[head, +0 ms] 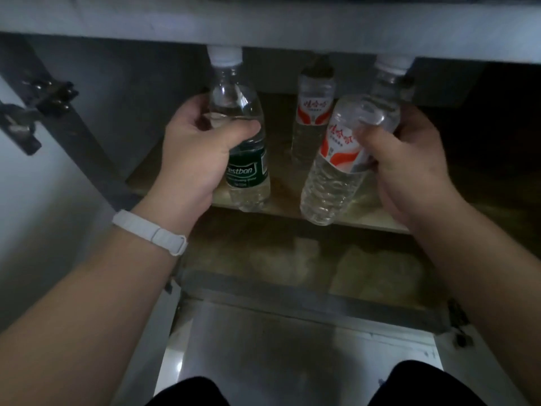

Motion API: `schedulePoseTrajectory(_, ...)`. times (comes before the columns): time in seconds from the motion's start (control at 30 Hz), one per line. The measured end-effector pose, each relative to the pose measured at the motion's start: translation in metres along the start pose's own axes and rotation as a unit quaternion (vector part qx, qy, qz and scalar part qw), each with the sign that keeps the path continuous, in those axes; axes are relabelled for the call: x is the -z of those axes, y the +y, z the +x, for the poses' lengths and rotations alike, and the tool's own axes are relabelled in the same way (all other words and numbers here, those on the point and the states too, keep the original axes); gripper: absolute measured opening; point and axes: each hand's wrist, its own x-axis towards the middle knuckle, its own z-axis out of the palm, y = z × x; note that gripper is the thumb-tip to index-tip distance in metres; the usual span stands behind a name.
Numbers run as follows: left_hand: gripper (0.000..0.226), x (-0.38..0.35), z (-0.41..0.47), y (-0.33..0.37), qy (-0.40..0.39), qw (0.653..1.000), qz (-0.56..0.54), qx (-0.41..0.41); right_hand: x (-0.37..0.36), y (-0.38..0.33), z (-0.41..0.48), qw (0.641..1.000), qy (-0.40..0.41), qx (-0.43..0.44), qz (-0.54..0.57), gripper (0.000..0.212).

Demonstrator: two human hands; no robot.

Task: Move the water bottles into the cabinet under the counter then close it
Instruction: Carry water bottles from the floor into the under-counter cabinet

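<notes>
left hand [190, 159] grips green-label bottle [244, 159] | right hand [409, 171] grips red-label bottle [336, 165]

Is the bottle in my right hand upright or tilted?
Tilted. The red-label bottle in the right hand leans, cap well right of its base.

Likely a home kitchen, open under-counter cabinet [140, 112], hinged door [17, 118], grey countertop edge [292, 33], dim wooden shelf [281, 197]
</notes>
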Motion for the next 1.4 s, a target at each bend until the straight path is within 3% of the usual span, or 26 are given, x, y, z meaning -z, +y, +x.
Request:
schedulePoseTrajectory(0.23, 0.042, -0.016, 0.038, -0.021, 0.02, 1.0, 0.002, 0.009, -0.015, 0.009, 0.038, 0.994, 0.016, 0.012, -0.111, 0.043)
schedulePoseTrajectory(0.47, 0.039, -0.025, 0.059, -0.034, 0.014, 0.999, 0.021, 0.027, -0.019, 0.027, 0.05, 0.994, -0.018, 0.001, -0.109, 0.048)
schedulePoseTrajectory(0.67, 0.065, -0.023, 0.055, -0.043, -0.036, 0.997, 0.07, 0.007, -0.014, 0.029, 0.045, 0.991, -0.063, -0.009, -0.121, 0.041)
schedulePoseTrajectory(0.8, 0.064, -0.013, 0.043, -0.051, -0.063, 0.994, 0.086, -0.029, -0.004, 0.043, 0.041, 0.99, -0.057, -0.003, -0.126, 0.058)
schedulePoseTrajectory(0.93, 0.058, -0.001, 0.017, -0.062, -0.053, 0.992, 0.093, -0.066, 0.013, 0.053, 0.029, 0.995, -0.033, 0.025, -0.091, 0.05)
schedulePoseTrajectory(1.03, 0.055, 0.012, -0.016, -0.069, -0.042, 0.98, 0.167, -0.098, 0.024, 0.057, 0.013, 0.987, -0.037, 0.063, -0.14, 0.042)
schedulePoseTrajectory(1.1, 0.052, 0.018, -0.037, -0.069, -0.061, 0.961, 0.23, -0.144, 0.029, 0.056, 0.001, 0.954, -0.074, 0.118, -0.264, 0.042)
schedulePoseTrajectory(1.17, 0.051, 0.02, -0.052, -0.067, -0.086, 0.93, 0.3, -0.195, 0.032, 0.054, -0.009, 0.886, -0.124, 0.197, -0.401, 0.047)
schedulePoseTrajectory(1.27, 0.052, 0.022, -0.065, -0.067, -0.126, 0.876, 0.392, -0.253, 0.028, 0.048, -0.022, 0.802, -0.199, 0.274, -0.491, 0.052)
schedulePoseTrajectory(1.4, 0.049, 0.022, -0.074, -0.063, -0.129, 0.819, 0.46, -0.317, 0.02, 0.039, -0.039, 0.755, -0.243, 0.242, -0.558, 0.057)
